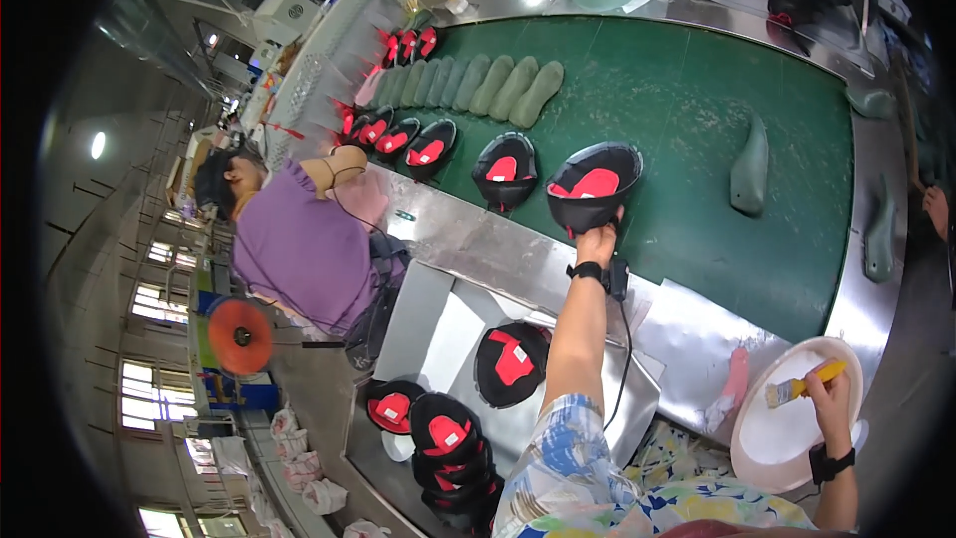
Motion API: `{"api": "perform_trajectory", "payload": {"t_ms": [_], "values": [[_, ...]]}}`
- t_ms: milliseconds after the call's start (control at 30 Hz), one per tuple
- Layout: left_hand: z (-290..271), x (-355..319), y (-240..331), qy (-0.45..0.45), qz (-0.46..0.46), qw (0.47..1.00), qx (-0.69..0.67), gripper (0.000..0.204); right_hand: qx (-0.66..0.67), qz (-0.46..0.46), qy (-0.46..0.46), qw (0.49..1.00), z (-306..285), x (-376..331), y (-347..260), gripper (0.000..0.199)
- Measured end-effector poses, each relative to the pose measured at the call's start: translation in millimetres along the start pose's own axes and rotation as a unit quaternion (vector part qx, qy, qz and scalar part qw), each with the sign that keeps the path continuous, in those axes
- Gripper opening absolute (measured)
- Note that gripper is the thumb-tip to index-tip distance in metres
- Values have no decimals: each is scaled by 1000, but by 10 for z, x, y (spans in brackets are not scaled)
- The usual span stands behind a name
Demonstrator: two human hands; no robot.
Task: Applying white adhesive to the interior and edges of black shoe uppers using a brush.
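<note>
Holding one end of a black-and-red shoe upper (595, 184) over the green belt (677, 139), near side: that's the left hand (597, 242), fingers clamped on it, some hidden behind the material. Can't tell if the upper also rests on the belt. Right hand (835, 406), off the belt's near right corner, has fingers closed round a yellow-handled brush (802, 386).

Risks, my read:
- One-ended grip: upper could twist or drop onto the belt if the fingers slacken.
- Loose upper (505, 171) stands on the belt just left of the held one; a leftward sweep could knock it.
- Brush, if loaded, could drip on the metal border (687, 324) along the belt's near edge, or on the pink piece (738, 376) lying there.
- Wrist cable (628, 359) hangs this side of the belt; could snag on metal if the arm reaches further.

Containers:
- Pale basin (743, 438), off the belt's near right corner: white contents, liquid or paste unclear. Bristles are over it.
- Mint basin (597, 1), at the belt's far edge: white inside too.
- Metal tray (423, 304), near-left of the belt: several uppers, some in an overlapping stack (453, 453) that could slump if bumped.
</note>
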State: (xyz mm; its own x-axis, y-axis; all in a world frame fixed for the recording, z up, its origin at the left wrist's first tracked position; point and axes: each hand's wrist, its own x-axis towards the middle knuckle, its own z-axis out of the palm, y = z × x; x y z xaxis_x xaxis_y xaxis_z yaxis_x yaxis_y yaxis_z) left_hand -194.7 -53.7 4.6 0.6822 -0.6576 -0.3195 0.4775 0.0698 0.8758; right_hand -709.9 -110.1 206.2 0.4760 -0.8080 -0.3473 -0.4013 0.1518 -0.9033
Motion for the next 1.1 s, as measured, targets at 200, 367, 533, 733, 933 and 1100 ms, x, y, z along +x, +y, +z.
{"api": "perform_trajectory", "payload": {"t_ms": [200, 367, 533, 733, 933, 1100], "values": [[-593, 23, -254, 14, -319, 947, -16, 29, -37, 38, 22, 998, 155, 226, -215, 13], [-2011, 489, 393, 137, -136, 937, 292, 42, -67, -5, 19, 998, 209, 514, -333, 14], [-1606, 1359, 846, 267, -82, 923, -264, 67, -87, 20, 82, 993, 265, 598, -336, 15], [-2090, 2061, 1139, 368, 60, 891, -258, 54, -127, 34, 72, 989, 508, 818, -559, 17], [-1898, 2040, 1366, 372, -62, 890, -255, 52, -148, 40, 63, 986, 641, 1089, -542, 17], [-1992, 2206, 1169, 399, 34, 865, -303, 34, -140, 56, 62, 987, 686, 1140, -611, 17]]}}
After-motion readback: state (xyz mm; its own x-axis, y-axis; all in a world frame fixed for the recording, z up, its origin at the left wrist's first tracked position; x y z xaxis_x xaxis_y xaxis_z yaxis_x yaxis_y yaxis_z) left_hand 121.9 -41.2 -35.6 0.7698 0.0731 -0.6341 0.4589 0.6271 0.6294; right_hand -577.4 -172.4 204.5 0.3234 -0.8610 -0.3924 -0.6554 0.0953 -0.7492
